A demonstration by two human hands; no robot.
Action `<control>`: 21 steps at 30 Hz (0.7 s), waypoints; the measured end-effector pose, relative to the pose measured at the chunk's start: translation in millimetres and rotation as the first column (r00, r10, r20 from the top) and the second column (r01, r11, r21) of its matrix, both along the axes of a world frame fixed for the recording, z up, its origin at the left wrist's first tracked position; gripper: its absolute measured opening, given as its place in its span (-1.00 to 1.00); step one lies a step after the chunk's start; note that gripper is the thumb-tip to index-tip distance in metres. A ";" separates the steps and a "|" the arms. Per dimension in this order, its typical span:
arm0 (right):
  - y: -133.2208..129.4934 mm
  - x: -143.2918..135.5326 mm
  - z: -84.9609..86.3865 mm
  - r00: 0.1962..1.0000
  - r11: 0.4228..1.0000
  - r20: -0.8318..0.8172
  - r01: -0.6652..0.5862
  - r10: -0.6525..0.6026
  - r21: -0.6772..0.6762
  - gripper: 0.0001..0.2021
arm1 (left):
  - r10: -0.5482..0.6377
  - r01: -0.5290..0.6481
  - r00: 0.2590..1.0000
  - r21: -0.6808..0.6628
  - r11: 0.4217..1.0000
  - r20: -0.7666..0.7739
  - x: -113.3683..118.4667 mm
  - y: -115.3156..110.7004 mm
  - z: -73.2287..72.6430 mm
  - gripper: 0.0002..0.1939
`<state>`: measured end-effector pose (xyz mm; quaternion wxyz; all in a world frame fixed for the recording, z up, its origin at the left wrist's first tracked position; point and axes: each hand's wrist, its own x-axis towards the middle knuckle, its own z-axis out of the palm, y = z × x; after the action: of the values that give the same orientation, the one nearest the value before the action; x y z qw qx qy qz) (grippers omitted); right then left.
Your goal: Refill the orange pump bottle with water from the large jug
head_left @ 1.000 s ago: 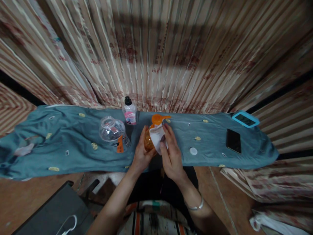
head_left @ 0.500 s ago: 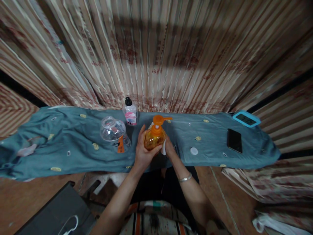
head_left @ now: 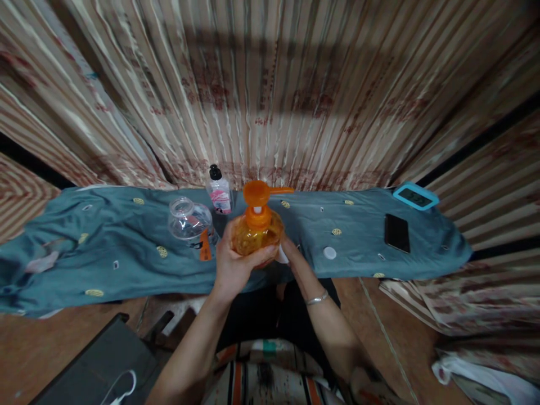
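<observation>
An amber pump bottle (head_left: 258, 233) with an orange pump head is upright in front of me, its spout pointing right. My left hand (head_left: 236, 261) is wrapped round its left and near side, thumb across the front. My right hand (head_left: 289, 247) is at its right side, mostly behind it; a bit of white material (head_left: 282, 256) shows there, and the fingers are hidden. To the left stand a clear wide-mouthed jar (head_left: 192, 225) with an orange label and a clear bottle (head_left: 220, 194) with a black cap and pink label.
On the blue-green cloth (head_left: 126, 236) to the right lie a white round lid (head_left: 329, 253), a black phone (head_left: 397, 233) and a light-blue digital clock (head_left: 415, 196). A pleated curtain (head_left: 261, 84) hangs behind. A dark surface with a white cable (head_left: 97, 360) is at lower left.
The pump bottle has come up closer to the camera and slightly left, with both hands moving along. The camera view has shifted a little.
</observation>
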<state>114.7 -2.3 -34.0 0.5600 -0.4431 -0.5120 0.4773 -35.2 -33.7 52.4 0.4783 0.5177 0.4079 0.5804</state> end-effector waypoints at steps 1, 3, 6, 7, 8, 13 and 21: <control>-2.5 -3.3 -2.1 0.993 0.996 -0.098 -0.068 0.062 -0.055 -0.35 | 0.003 -0.003 1.000 -0.012 1.000 -0.003 -2.2 -1.0 2.6 -0.30; -8.2 -11.7 -6.7 0.946 0.978 -0.300 -0.165 0.121 -0.128 -0.33 | 0.018 -0.018 1.000 -0.032 0.999 -0.010 -5.8 -3.2 6.2 -0.33; -17.1 -27.9 -12.8 0.855 0.971 -0.515 -0.172 0.064 -0.165 -0.29 | 0.060 -0.060 0.998 -0.034 0.998 0.013 -8.0 -6.1 8.1 -0.31; -20.3 -33.8 -14.3 0.825 0.971 -0.563 -0.166 0.042 -0.171 -0.28 | 0.072 -0.072 0.997 -0.028 0.997 0.020 -8.0 -7.0 7.6 -0.30; -23.8 -39.6 -15.6 0.799 0.970 -0.600 -0.168 0.029 -0.177 -0.27 | 0.083 -0.083 0.996 -0.019 0.996 0.020 -7.8 -7.7 6.4 -0.31; -42.0 -65.1 -20.3 0.721 0.940 -0.692 -0.261 0.040 -0.218 -0.28 | 0.180 -0.179 0.984 0.045 0.983 -0.020 -10.0 -10.1 -8.2 -0.26; -47.5 -87.9 -34.0 0.724 0.923 -0.670 -0.123 -0.167 -0.364 -0.35 | 0.301 -0.273 0.939 0.173 0.946 -0.165 -23.7 -9.1 -24.7 -0.23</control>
<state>26.9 -49.8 -68.0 0.6178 -0.3405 -0.1580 0.6910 -58.8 -42.8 27.7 0.3077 0.5391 0.4790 0.6207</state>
